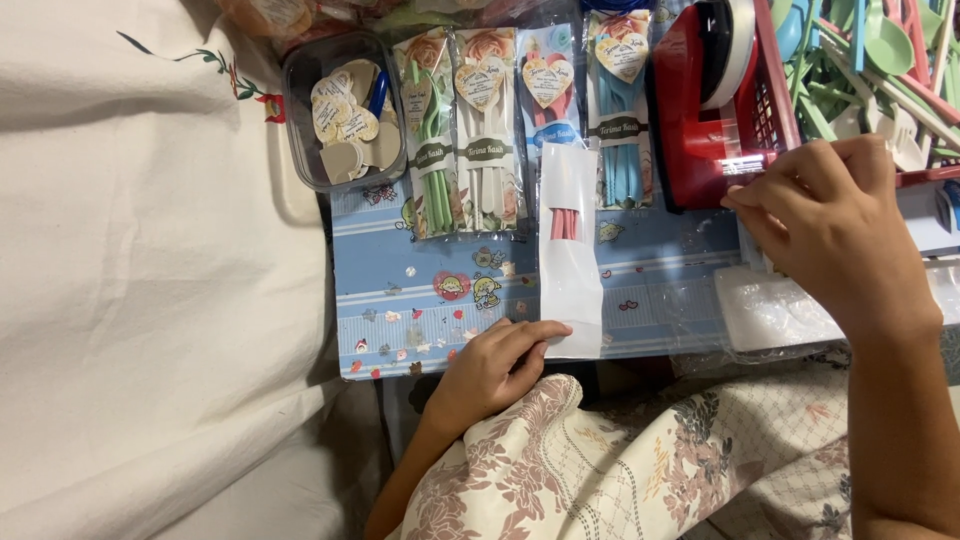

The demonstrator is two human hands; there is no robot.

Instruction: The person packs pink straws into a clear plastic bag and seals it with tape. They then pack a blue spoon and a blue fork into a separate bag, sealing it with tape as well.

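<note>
The left hand (pixel 495 365) rests on the blue patterned surface (pixel 400 300), its fingers (pixel 545 330) loosely curled and pressing down the near end of a white paper sleeve (pixel 570 255). The sleeve lies lengthwise away from the person, and pink cutlery handles (pixel 565 223) show through a clear window in its middle. The right hand (pixel 835 225) is raised at the front of a red tape dispenser (pixel 705 95), thumb and forefinger pinched together at the cutter edge; they seem to grip the end of clear tape, though the strip itself is too faint to be sure. Just beyond the sleeve, four finished packets (pixel 530 110) lie side by side, each with a heart-shaped tag: green, white, pink and blue cutlery. To their left sits a clear plastic box (pixel 340 110) holding more heart tags. Loose green and pink plastic spoons (pixel 880 60) are heaped at the far right, behind the dispenser. A cream embroidered cloth (pixel 150 280) covers the left side.
</note>
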